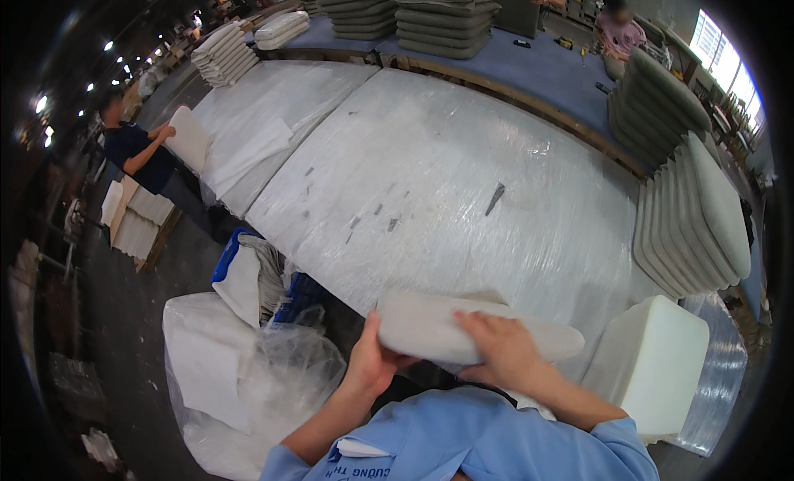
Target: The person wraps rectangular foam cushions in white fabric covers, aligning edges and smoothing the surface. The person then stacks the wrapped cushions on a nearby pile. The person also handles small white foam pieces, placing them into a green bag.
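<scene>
A pale, off-white seat cushion (422, 322) with rounded corners is held on edge in front of my body, at the near edge of the plastic-covered table (430, 167). My left hand (372, 367) grips its left end, the thumb up along the side and the other fingers partly hidden beneath. Over the right part of the cushion lies my right hand (503, 347), its fingers bent onto the near face and the thumb lower down. A strip of greyish fabric shows behind the cushion's upper edge.
Stacked pale cushions (691, 216) stand at the table's right end, near a white foam block (649, 365). Grey-green cushions (442, 22) are piled on the blue table (529, 63) beyond. A plastic bag (248, 382) sits lower left. A co-worker (145, 150) holds a cushion at left.
</scene>
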A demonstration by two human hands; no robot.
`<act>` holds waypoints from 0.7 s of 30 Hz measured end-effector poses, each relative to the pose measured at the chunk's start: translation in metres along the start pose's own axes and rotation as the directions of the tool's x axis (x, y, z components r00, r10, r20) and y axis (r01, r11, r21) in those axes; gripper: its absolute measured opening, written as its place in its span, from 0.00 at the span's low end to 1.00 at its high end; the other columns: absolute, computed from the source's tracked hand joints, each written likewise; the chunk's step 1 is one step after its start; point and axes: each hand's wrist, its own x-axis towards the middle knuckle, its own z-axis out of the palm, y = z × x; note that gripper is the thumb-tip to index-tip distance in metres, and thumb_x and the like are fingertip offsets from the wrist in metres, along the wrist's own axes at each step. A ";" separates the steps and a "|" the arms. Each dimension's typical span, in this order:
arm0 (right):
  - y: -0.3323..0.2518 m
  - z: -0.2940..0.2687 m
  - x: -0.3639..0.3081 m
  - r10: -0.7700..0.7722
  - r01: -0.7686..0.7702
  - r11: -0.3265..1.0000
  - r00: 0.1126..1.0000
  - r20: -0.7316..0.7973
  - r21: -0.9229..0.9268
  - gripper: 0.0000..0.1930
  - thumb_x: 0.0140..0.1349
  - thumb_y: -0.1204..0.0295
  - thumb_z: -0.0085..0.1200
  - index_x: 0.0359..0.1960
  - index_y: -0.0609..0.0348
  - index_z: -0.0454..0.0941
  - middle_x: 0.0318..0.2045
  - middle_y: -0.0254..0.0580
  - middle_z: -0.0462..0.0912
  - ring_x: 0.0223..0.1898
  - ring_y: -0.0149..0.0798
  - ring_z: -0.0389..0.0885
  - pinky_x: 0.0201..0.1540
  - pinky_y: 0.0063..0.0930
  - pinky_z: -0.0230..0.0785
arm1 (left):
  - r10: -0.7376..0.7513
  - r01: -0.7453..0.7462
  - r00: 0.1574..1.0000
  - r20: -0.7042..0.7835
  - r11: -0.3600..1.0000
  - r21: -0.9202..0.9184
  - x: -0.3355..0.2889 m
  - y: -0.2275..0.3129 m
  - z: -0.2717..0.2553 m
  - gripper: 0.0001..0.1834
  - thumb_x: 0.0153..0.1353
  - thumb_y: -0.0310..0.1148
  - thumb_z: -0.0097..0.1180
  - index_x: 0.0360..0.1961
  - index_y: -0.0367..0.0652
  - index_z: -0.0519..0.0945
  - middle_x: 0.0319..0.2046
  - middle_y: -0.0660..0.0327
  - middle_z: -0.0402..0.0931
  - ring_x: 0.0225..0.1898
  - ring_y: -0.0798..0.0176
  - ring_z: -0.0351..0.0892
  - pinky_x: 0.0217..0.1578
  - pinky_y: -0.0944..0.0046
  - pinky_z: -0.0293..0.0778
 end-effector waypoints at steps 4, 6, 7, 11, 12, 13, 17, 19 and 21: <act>0.022 -0.002 -0.012 0.227 -0.190 0.967 0.945 -0.235 0.172 0.43 0.45 0.62 0.77 0.65 0.57 0.70 0.50 0.58 0.84 0.52 0.55 0.85 0.56 0.44 0.76 | 0.148 -0.223 0.936 0.319 0.951 0.214 0.008 -0.002 0.015 0.38 0.79 0.54 0.42 0.80 0.50 0.49 0.68 0.51 0.70 0.59 0.54 0.78 0.59 0.53 0.76; 0.015 -0.001 -0.015 0.305 -0.221 0.940 0.888 -0.345 0.261 0.38 0.46 0.66 0.76 0.61 0.59 0.73 0.46 0.59 0.86 0.50 0.53 0.87 0.54 0.42 0.77 | 0.183 -0.376 0.876 0.445 0.838 0.395 0.022 -0.020 -0.009 0.40 0.79 0.52 0.45 0.82 0.51 0.43 0.69 0.51 0.69 0.60 0.53 0.78 0.57 0.55 0.75; 0.013 -0.001 -0.015 0.359 -0.247 0.916 0.855 -0.373 0.315 0.36 0.47 0.67 0.75 0.60 0.61 0.75 0.45 0.59 0.86 0.50 0.53 0.87 0.53 0.41 0.78 | 0.079 -0.321 0.859 0.505 0.853 0.412 0.031 -0.033 -0.028 0.40 0.77 0.45 0.52 0.82 0.52 0.46 0.68 0.50 0.70 0.59 0.58 0.78 0.59 0.58 0.74; 0.001 -0.003 -0.021 0.503 -0.298 0.850 0.704 -0.501 0.435 0.30 0.49 0.71 0.73 0.55 0.64 0.78 0.41 0.54 0.88 0.45 0.43 0.88 0.50 0.34 0.77 | -0.243 -0.291 0.792 0.560 0.656 0.696 0.020 -0.069 -0.083 0.41 0.74 0.42 0.58 0.80 0.48 0.51 0.66 0.48 0.72 0.59 0.60 0.77 0.60 0.57 0.73; -0.001 -0.004 -0.025 0.522 -0.301 0.843 0.660 -0.541 0.447 0.30 0.49 0.70 0.73 0.55 0.65 0.78 0.41 0.53 0.88 0.44 0.42 0.88 0.49 0.34 0.78 | -0.312 -0.306 0.769 0.557 0.585 0.751 0.013 -0.070 -0.096 0.41 0.73 0.42 0.59 0.80 0.47 0.52 0.66 0.47 0.72 0.59 0.60 0.77 0.60 0.57 0.73; -0.001 -0.004 -0.028 0.588 -0.315 0.796 0.604 -0.538 0.516 0.28 0.49 0.72 0.72 0.54 0.67 0.79 0.40 0.47 0.88 0.41 0.38 0.85 0.49 0.33 0.76 | -0.283 -0.288 0.799 0.530 0.593 0.752 0.010 -0.072 -0.112 0.43 0.71 0.43 0.61 0.80 0.46 0.53 0.65 0.46 0.72 0.58 0.59 0.78 0.59 0.58 0.74; -0.009 0.006 -0.056 0.776 -0.062 0.557 0.394 -0.492 0.828 0.27 0.53 0.71 0.70 0.55 0.67 0.79 0.45 0.44 0.85 0.45 0.40 0.83 0.53 0.35 0.74 | -0.091 -0.218 0.926 0.367 0.665 0.715 0.020 -0.061 -0.164 0.53 0.62 0.51 0.70 0.79 0.43 0.54 0.70 0.40 0.65 0.66 0.49 0.70 0.63 0.54 0.70; -0.015 0.026 -0.075 0.870 0.079 0.386 0.300 -0.391 0.919 0.28 0.56 0.70 0.68 0.58 0.66 0.76 0.49 0.47 0.84 0.49 0.43 0.82 0.56 0.39 0.74 | -0.050 -0.172 0.960 0.274 0.669 0.723 0.036 -0.050 -0.181 0.63 0.59 0.56 0.72 0.82 0.49 0.41 0.77 0.37 0.50 0.75 0.43 0.57 0.67 0.42 0.63; -0.018 0.056 -0.099 0.924 0.257 0.227 0.249 -0.291 0.939 0.29 0.59 0.68 0.65 0.61 0.65 0.74 0.53 0.49 0.82 0.53 0.46 0.81 0.59 0.42 0.73 | -0.299 0.185 0.948 0.110 0.799 0.572 0.045 -0.042 -0.177 0.61 0.62 0.55 0.69 0.81 0.54 0.36 0.77 0.44 0.50 0.75 0.38 0.57 0.65 0.32 0.63</act>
